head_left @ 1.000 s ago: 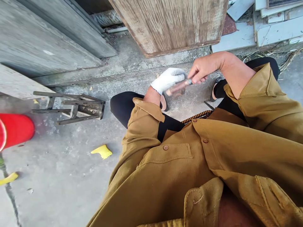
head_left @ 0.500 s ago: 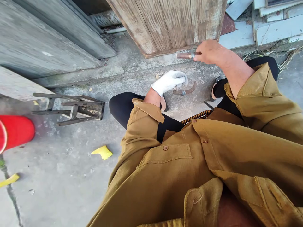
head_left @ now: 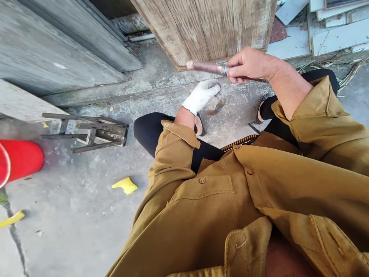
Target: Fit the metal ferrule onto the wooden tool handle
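Note:
My bare right hand [head_left: 249,65] is closed round the wire-bound end of a brown wooden handle [head_left: 207,68]. The handle points left, with a pale tip and grey wire wound near my fingers. A thin dark part runs back under my wrist. Lower and to the left, my left hand [head_left: 203,96] wears a white glove with its fingers curled together. Just beneath those fingers shows a curved brown wooden piece [head_left: 213,111] with a greyish band. It is blurred, and my fingers hide part of it. The two hands are apart.
A weathered plank door [head_left: 201,30] stands ahead, with stacked white boards [head_left: 340,38] at the upper right. To my left are a small wooden stool [head_left: 98,132], a red bucket [head_left: 25,161] and a yellow scrap [head_left: 126,185] on the concrete. A woven seat edge [head_left: 239,141] shows between my knees.
My right hand has shifted left, and more of the wooden handle shows, now over my glove. My left hand has drawn slightly left with the curved piece, which has turned.

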Demonstrator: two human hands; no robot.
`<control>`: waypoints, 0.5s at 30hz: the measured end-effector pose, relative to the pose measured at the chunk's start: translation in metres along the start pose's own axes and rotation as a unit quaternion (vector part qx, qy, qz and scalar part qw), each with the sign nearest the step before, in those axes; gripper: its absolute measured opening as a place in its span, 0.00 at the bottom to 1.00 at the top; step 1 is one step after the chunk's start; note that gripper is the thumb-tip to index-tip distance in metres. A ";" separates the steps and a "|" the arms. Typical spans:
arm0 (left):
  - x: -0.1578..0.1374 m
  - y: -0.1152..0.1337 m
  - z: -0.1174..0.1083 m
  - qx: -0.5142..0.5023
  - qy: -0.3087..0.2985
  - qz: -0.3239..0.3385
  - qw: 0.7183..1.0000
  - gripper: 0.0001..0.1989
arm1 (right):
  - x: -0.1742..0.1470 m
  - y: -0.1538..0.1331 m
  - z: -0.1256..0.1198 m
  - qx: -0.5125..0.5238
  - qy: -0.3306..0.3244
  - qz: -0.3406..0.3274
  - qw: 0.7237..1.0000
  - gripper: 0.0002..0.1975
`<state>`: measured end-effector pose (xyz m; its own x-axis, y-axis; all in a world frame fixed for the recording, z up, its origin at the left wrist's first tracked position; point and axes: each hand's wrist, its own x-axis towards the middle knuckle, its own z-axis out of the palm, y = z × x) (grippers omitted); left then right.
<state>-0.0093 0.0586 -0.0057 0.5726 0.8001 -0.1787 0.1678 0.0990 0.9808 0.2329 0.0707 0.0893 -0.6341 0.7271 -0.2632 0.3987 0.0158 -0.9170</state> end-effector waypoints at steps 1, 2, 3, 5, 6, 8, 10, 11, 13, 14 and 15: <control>-0.001 0.002 0.002 0.003 -0.010 -0.021 1.000 0.11 | 0.003 0.000 0.002 0.012 0.052 0.000 0.999 0.22; -0.002 0.005 0.005 0.011 -0.021 -0.038 0.999 0.10 | 0.005 0.002 0.004 0.024 0.091 0.000 0.996 0.23; -0.003 0.008 0.007 0.018 -0.033 -0.051 0.998 0.09 | 0.009 0.007 0.005 0.032 0.123 0.003 0.992 0.23; -0.006 0.014 0.011 0.030 -0.059 -0.057 0.996 0.07 | 0.016 0.020 0.004 0.008 0.166 0.022 0.986 0.24; -0.007 0.017 0.011 0.038 -0.069 -0.054 0.995 0.07 | 0.021 0.028 0.002 -0.030 0.186 0.043 0.981 0.25; -0.008 0.020 0.011 0.063 -0.086 -0.045 0.993 0.06 | 0.028 0.039 -0.002 -0.153 0.179 0.089 0.968 0.23; -0.008 0.022 0.008 0.104 -0.098 -0.038 0.989 0.06 | 0.032 0.043 -0.002 -0.268 0.130 0.148 0.943 0.22; -0.007 0.022 0.007 0.128 -0.098 -0.035 0.986 0.06 | 0.033 0.042 -0.001 -0.312 0.081 0.182 0.929 0.21; -0.006 0.022 0.006 0.174 -0.091 -0.026 0.980 0.06 | 0.029 0.035 0.003 -0.350 -0.059 0.248 0.901 0.18; -0.006 0.021 0.005 0.192 -0.090 -0.021 0.977 0.05 | 0.026 0.031 0.005 -0.341 -0.138 0.272 0.889 0.16; -0.005 0.020 0.005 0.206 -0.093 -0.018 0.974 0.04 | 0.023 0.026 0.006 -0.314 -0.201 0.285 0.883 0.13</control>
<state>-0.0045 0.0537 0.0146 0.6899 0.6753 -0.2608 0.4762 -0.1521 0.8661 0.2247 0.0835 0.0571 -0.3451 0.4385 -0.8299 0.9379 0.1946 -0.2872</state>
